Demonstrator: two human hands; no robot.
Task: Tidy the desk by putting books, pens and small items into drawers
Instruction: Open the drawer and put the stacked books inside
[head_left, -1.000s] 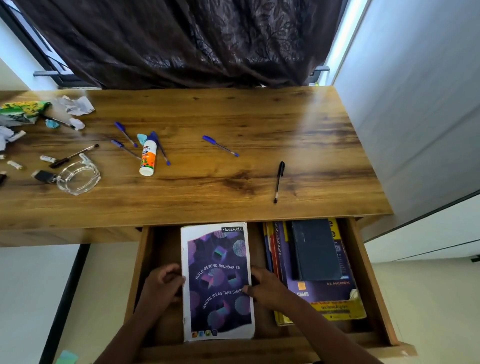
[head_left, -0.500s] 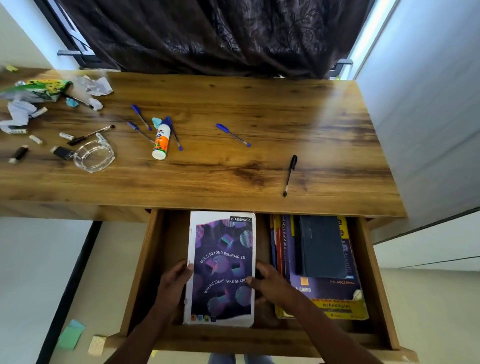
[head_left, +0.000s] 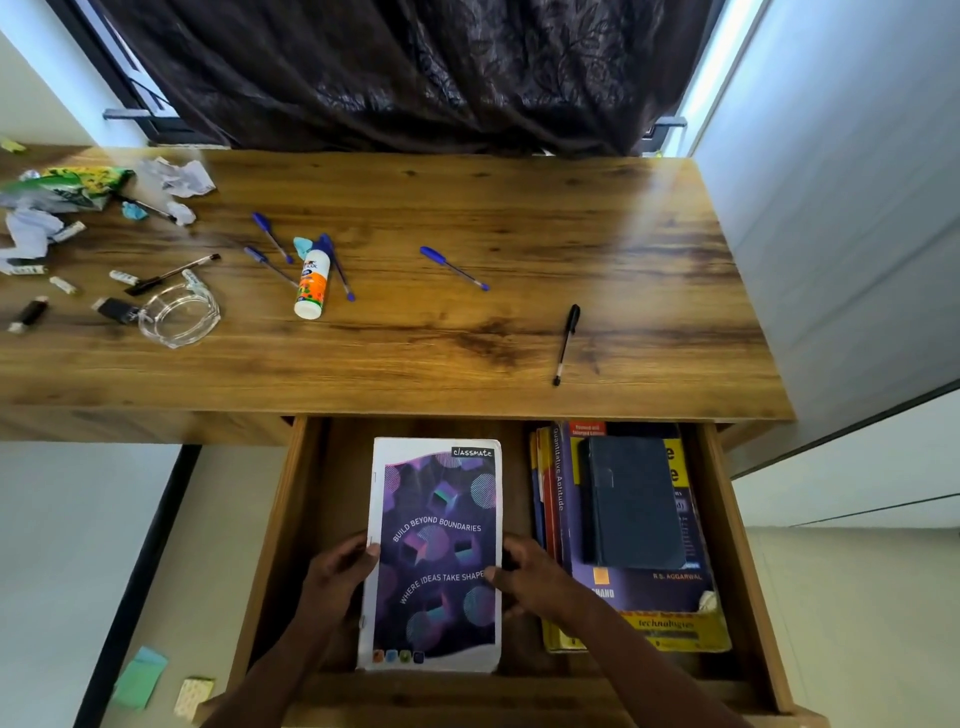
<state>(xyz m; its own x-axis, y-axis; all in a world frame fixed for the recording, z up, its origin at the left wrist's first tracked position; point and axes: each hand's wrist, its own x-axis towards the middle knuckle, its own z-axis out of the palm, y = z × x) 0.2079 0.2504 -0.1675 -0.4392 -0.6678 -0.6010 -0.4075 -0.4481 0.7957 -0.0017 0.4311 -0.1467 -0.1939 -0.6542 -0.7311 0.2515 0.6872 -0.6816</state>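
wooden desk (head_left: 519, 218), pens (head_left: 453, 267), glue bottle (head_left: 312, 283)

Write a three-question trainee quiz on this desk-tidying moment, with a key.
1. True or false: both hands grip the notebook.
2. What lies nearest the desk's front edge: A) glue bottle B) black pen C) glass dish?
3. Fill in: the dark book lies on a ___ of books in the drawer.

Key: 1 true: left hand and right hand hold its sides. 2 B. 3 stack.
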